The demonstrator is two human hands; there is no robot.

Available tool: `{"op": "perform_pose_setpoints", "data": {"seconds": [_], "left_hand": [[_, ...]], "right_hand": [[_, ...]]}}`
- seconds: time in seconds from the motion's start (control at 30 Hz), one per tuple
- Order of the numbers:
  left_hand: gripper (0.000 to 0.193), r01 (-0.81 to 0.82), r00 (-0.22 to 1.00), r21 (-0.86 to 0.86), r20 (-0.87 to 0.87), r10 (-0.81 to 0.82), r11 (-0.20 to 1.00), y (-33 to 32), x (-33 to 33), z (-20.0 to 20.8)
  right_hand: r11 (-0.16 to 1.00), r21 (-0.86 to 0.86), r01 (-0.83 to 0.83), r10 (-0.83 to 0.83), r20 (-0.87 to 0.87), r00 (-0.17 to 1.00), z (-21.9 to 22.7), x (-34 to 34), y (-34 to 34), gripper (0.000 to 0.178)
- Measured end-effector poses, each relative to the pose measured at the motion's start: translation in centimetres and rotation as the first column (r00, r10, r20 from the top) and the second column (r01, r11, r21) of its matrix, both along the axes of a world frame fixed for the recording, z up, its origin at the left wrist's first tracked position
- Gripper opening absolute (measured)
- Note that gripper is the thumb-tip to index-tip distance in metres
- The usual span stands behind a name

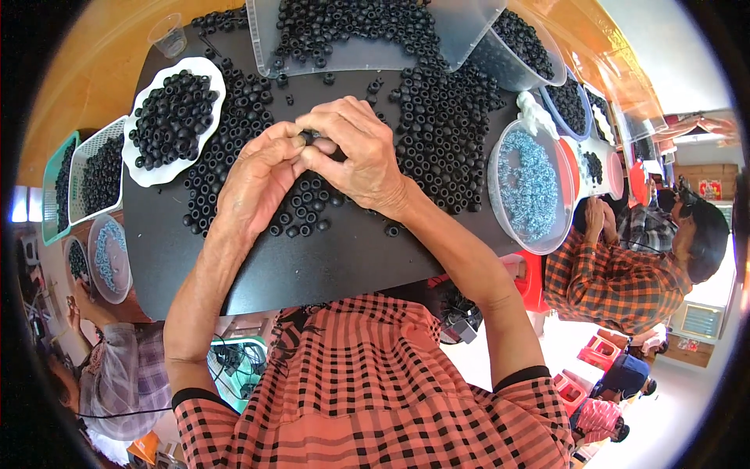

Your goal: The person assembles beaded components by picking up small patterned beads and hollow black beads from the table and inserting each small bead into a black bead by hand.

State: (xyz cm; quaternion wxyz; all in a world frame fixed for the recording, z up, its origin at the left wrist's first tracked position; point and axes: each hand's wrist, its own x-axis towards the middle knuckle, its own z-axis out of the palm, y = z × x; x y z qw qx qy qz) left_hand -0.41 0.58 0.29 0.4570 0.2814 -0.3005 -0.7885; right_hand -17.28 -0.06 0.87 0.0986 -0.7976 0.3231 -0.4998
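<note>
Over the dark table my left hand [258,172] and my right hand [359,152] meet, fingertips closed together around a small black bead-like piece [308,136]. Fingers cover most of that piece. Right below them lies a loose cluster of similar black round pieces [308,205], many showing a hole. More of these pieces [441,148] spread to the right of my right hand. Another spread [226,141] runs along the left side of my left hand.
A clear bin [262,47] of black pieces stands at the far side. At left sits a white scalloped plate [144,173], piled with them. A round clear tub [500,211] of small bluish coils is at right. People sit at both sides, including one in orange plaid [625,281].
</note>
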Motion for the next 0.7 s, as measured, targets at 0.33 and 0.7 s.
{"op": "perform_pose_setpoints", "data": {"seconds": [0.33, 0.7], "left_hand": [[0.022, -0.022, 0.988, -0.153, 0.145, 0.045, 0.988, -0.1, 0.0, 0.1], [0.028, -0.115, 0.919, -0.42, 0.299, 0.257, 0.9, 0.9, -0.4, 2.9]], "right_hand": [[0.998, -0.044, 0.042, -0.044, -0.033, 0.998, -0.4, 0.0, -0.5, 0.027], [0.983, -0.011, 0.185, -0.185, 0.005, 0.983, 2.2, -4.0, 0.2, 0.023]]}}
